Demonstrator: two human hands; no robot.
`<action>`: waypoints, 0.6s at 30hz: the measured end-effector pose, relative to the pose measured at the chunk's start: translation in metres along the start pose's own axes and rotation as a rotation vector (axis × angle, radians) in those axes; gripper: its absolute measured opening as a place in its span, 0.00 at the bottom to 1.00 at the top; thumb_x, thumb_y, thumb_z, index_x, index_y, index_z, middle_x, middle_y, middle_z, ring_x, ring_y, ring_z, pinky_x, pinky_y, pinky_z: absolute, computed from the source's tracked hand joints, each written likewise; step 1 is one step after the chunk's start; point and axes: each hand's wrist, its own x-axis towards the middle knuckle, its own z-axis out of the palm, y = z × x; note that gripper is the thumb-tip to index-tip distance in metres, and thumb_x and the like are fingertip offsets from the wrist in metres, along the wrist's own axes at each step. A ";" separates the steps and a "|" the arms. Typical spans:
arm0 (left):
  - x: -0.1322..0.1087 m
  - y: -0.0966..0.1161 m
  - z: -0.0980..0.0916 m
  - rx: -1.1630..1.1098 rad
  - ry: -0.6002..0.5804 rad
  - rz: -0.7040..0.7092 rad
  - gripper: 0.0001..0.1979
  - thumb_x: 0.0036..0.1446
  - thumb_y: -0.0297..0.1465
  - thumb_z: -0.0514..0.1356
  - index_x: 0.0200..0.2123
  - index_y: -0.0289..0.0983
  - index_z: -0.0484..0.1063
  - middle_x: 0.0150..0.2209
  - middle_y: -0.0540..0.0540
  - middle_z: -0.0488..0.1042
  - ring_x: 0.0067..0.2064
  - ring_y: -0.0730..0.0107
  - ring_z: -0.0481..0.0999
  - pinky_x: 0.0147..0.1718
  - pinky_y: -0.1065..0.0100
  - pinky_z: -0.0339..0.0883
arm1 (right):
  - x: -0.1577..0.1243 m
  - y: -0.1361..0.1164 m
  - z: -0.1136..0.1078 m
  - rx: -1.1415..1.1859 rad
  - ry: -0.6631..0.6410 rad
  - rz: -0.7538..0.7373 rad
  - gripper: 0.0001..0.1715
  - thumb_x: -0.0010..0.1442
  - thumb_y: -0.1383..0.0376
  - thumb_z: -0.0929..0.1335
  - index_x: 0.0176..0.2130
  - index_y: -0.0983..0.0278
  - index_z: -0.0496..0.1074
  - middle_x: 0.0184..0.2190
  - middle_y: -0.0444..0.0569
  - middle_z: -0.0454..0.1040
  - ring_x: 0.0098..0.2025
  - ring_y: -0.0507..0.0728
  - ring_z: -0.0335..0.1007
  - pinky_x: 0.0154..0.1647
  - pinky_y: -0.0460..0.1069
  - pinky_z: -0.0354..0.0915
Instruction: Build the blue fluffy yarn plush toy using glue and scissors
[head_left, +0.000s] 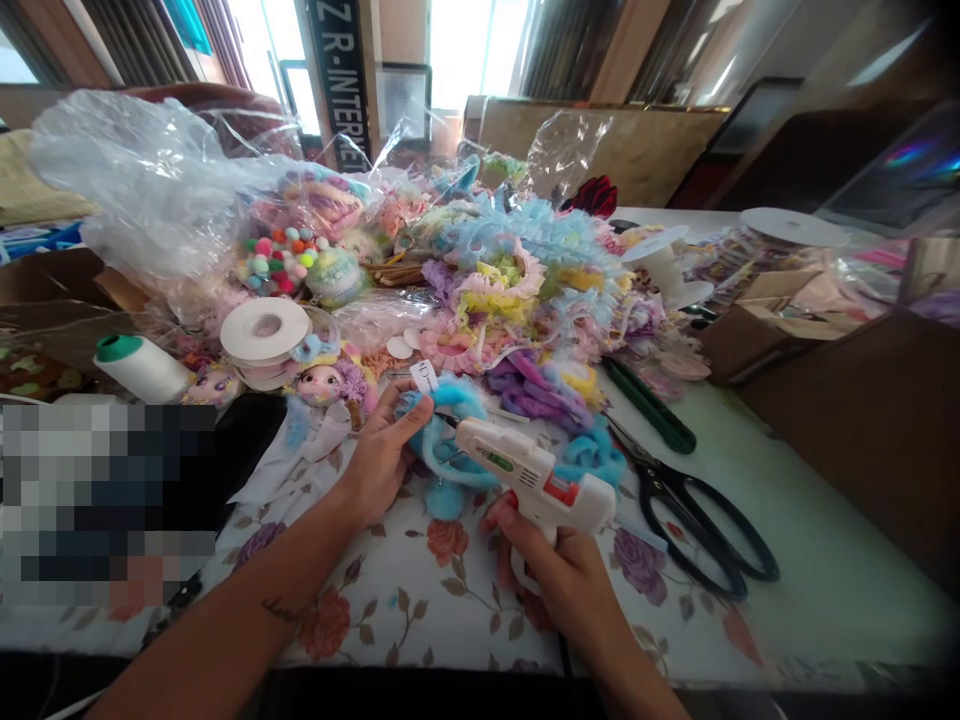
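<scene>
1. Pinching a blue fluffy piece (441,498) in nearly closed fingers (414,422), the left hand (375,460) has it over the floral cloth (420,600).
2. Wrapped round a white glue gun (536,478), the right hand (566,570) points its nozzle (448,420) toward the piece.

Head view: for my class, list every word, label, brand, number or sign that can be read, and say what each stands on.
"Z R-INTERNE": on the dark upright sign; its lower end is unclear.
White tag by the left hand: print too blurred to read.
Green label on the glue gun: too small to read.
Script on the left forearm: too small to read.
No readable numbers.
</scene>
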 end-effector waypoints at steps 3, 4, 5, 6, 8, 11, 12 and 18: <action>0.001 0.000 -0.001 0.002 -0.011 -0.005 0.24 0.46 0.39 0.77 0.42 0.41 0.70 0.33 0.53 0.77 0.31 0.71 0.77 0.29 0.72 0.73 | 0.000 0.000 0.000 -0.020 0.005 0.003 0.21 0.59 0.47 0.70 0.32 0.63 0.74 0.14 0.41 0.69 0.11 0.47 0.53 0.11 0.43 0.49; 0.001 0.000 -0.001 0.003 -0.017 -0.005 0.24 0.46 0.39 0.76 0.42 0.41 0.70 0.33 0.53 0.77 0.31 0.71 0.77 0.30 0.72 0.73 | 0.000 0.000 0.000 -0.027 0.008 0.006 0.21 0.59 0.47 0.70 0.32 0.63 0.73 0.14 0.41 0.68 0.11 0.47 0.53 0.11 0.43 0.49; 0.001 0.000 -0.001 0.005 -0.022 -0.005 0.24 0.47 0.39 0.76 0.42 0.40 0.70 0.33 0.53 0.77 0.32 0.71 0.77 0.30 0.72 0.73 | 0.000 -0.001 0.001 -0.034 0.012 0.010 0.21 0.58 0.47 0.70 0.32 0.63 0.73 0.14 0.41 0.68 0.11 0.47 0.53 0.11 0.43 0.48; 0.001 -0.001 -0.002 0.006 -0.025 -0.005 0.24 0.47 0.39 0.76 0.42 0.40 0.70 0.33 0.53 0.78 0.32 0.71 0.77 0.30 0.72 0.73 | 0.000 -0.001 0.001 -0.042 0.014 0.014 0.21 0.58 0.47 0.70 0.32 0.62 0.73 0.14 0.41 0.68 0.11 0.47 0.53 0.11 0.43 0.48; 0.001 -0.001 -0.002 0.002 -0.024 -0.005 0.24 0.47 0.39 0.76 0.42 0.40 0.70 0.33 0.53 0.78 0.32 0.71 0.77 0.30 0.72 0.74 | 0.000 -0.002 0.001 -0.057 0.016 0.020 0.20 0.58 0.48 0.69 0.32 0.62 0.73 0.14 0.41 0.68 0.11 0.47 0.53 0.11 0.43 0.47; 0.000 -0.003 -0.002 -0.003 -0.022 -0.005 0.23 0.47 0.38 0.76 0.42 0.40 0.70 0.33 0.53 0.78 0.32 0.71 0.78 0.30 0.72 0.74 | 0.000 -0.002 0.001 -0.063 0.011 0.018 0.20 0.58 0.48 0.69 0.31 0.62 0.72 0.14 0.41 0.68 0.11 0.47 0.52 0.11 0.44 0.47; 0.001 -0.003 -0.002 -0.002 -0.022 -0.003 0.23 0.47 0.38 0.76 0.42 0.40 0.70 0.33 0.52 0.78 0.32 0.71 0.78 0.30 0.72 0.74 | 0.000 -0.002 0.001 -0.061 0.009 0.015 0.20 0.58 0.48 0.69 0.31 0.62 0.72 0.14 0.41 0.68 0.11 0.47 0.52 0.11 0.44 0.47; 0.001 -0.003 -0.003 0.009 -0.020 0.005 0.23 0.47 0.39 0.76 0.43 0.40 0.71 0.33 0.52 0.78 0.30 0.72 0.76 0.29 0.71 0.74 | 0.001 0.000 0.000 -0.060 0.007 0.005 0.20 0.59 0.48 0.69 0.30 0.62 0.71 0.15 0.41 0.69 0.11 0.47 0.53 0.11 0.43 0.48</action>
